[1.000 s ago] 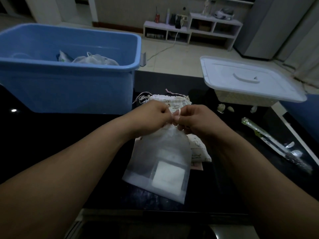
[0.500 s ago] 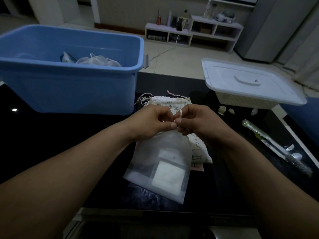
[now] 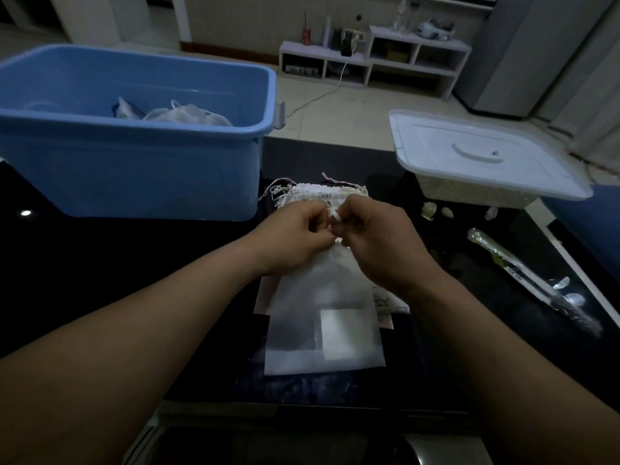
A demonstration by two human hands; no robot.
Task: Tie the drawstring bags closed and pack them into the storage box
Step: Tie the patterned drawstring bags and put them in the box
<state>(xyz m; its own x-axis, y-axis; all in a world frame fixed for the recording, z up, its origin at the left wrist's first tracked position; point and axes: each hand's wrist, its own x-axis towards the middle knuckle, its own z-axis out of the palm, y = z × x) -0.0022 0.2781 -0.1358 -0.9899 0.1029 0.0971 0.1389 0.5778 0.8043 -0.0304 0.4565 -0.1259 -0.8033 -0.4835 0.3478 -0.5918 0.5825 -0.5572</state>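
A sheer white drawstring bag (image 3: 322, 317) lies on the dark table in front of me, a white square showing through it. My left hand (image 3: 288, 238) and my right hand (image 3: 375, 243) meet at its gathered neck, each pinching an end of the white drawstring (image 3: 334, 216). Beneath and behind it lies a pile of patterned cloth drawstring bags (image 3: 318, 193) with loose cords. The blue storage box (image 3: 134, 139) stands at the back left and holds tied white bags (image 3: 181, 114).
A white lidded basket (image 3: 476, 159) sits at the back right, with small pale bits (image 3: 429, 209) in front of it. A long plastic-wrapped item (image 3: 530, 280) lies along the right edge. The table's near edge runs below the sheer bag.
The sheer bag has swung so its bottom edge lies squarer to me. My hands stay together at its neck, fingers working the drawstring.
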